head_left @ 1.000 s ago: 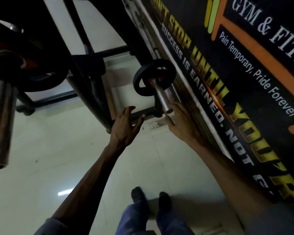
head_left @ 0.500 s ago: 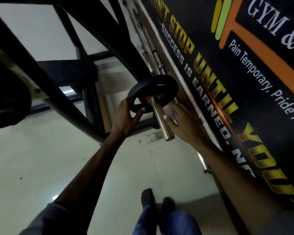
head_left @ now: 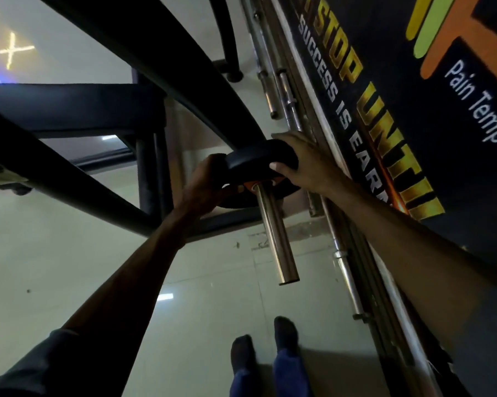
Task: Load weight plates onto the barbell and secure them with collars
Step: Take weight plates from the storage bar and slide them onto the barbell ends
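Note:
A small black weight plate [head_left: 258, 163] with an orange hub sits on the steel barbell sleeve [head_left: 276, 236], whose bare end points toward me. My left hand [head_left: 207, 184] grips the plate's left rim. My right hand [head_left: 301, 164] grips its right rim, thumb on the near face. Both hands are closed on the plate. No collar shows on the sleeve.
Black frame tubes [head_left: 167, 64] of a rack cross just above and left of the plate. Spare steel bars [head_left: 284, 93] lie along the foot of a dark gym banner [head_left: 413, 124] on the right. Pale tiled floor [head_left: 69, 267] spreads below, with my feet [head_left: 264, 348] near the bottom.
My right hand went from beside the sleeve onto the plate's right rim. The left hand took a fuller grip on the left rim. The view moved closer to the plate.

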A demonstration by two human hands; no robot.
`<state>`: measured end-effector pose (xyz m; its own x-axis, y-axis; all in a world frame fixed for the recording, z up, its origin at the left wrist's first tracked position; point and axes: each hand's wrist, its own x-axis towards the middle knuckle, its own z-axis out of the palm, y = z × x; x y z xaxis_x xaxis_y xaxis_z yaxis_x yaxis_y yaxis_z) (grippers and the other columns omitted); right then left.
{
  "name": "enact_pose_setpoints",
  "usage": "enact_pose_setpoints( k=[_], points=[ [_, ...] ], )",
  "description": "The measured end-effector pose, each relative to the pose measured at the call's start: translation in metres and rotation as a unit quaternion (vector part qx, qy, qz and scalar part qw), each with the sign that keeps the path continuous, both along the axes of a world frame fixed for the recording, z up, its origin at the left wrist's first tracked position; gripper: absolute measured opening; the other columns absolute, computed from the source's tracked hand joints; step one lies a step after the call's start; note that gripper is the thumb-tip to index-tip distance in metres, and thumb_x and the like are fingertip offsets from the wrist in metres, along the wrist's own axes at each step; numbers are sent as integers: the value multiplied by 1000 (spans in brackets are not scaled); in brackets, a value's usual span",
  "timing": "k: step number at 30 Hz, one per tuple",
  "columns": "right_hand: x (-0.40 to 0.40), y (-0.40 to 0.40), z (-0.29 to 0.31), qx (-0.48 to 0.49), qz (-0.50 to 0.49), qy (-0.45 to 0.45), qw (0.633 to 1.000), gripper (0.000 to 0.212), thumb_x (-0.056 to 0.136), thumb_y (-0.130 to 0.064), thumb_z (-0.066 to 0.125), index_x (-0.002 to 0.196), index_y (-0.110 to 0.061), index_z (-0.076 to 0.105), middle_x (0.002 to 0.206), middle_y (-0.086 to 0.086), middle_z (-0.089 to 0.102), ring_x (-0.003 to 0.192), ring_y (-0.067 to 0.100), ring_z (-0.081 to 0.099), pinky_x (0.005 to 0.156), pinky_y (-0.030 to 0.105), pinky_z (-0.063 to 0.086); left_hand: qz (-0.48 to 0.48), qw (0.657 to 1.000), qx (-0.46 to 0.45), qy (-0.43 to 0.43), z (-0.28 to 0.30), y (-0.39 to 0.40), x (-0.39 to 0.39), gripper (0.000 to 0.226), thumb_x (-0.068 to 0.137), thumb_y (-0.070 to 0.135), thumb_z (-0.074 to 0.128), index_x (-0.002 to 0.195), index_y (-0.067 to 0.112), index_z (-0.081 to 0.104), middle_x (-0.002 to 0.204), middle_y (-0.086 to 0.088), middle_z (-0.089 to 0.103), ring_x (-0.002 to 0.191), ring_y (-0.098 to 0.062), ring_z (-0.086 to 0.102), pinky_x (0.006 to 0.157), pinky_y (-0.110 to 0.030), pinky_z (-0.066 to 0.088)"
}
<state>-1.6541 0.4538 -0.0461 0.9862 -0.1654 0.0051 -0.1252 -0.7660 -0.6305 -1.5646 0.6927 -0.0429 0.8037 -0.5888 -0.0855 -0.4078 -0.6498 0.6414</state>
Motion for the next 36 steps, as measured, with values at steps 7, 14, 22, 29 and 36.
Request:
enact_pose_setpoints(
  k=[7, 14, 22, 29, 36],
  points=[
    [24, -25, -18, 25, 50, -10, 998, 53, 86, -36, 80, 130, -15, 61, 125, 3, 67, 115, 19, 61, 97, 33, 49, 12, 996, 79, 29, -20, -15, 37, 43, 85, 28, 83, 121, 9, 67, 109, -13, 75, 103, -32, 71, 74, -31, 42],
    [21, -33, -19, 35, 63, -3, 997, 53, 84, -37, 81, 129, -18, 63, 124, 0, 68, 116, 17, 63, 101, 41, 52, 10, 998, 38, 39, -16, -9, 26, 45, 75, 24, 91, 114, 11, 74, 92, -4, 74, 93, -27, 75, 71, -33, 52],
    [-40, -16, -16, 75, 44, 10, 996, 48, 85, -33, 82, 128, -19, 66, 121, -6, 70, 115, 11, 64, 102, 31, 52, -37, 999, 26, 19, -16, 8, -20, 40, 78, 34, 89, 108, 11, 74, 90, -8, 76, 80, -27, 74, 71, -47, 60],
    [-130, 16, -13, 73, 10, 32, 997, 55, 84, -31, 83, 133, -17, 64, 126, 1, 69, 119, 17, 63, 102, 30, 51, -54, 998, 16, 13, -20, 40, -97, 41, 76, 40, 90, 105, 16, 74, 86, -4, 74, 78, -24, 70, 69, -41, 54],
    [-222, 66, -4, 61, -31, 18, 998, 52, 82, -24, 84, 130, -13, 66, 123, 2, 70, 117, 19, 64, 102, 37, 53, -58, 998, -25, 7, -28, 73, -175, 49, 72, 36, 90, 112, 11, 76, 95, -6, 79, 82, -18, 73, 70, -29, 58]
  ],
)
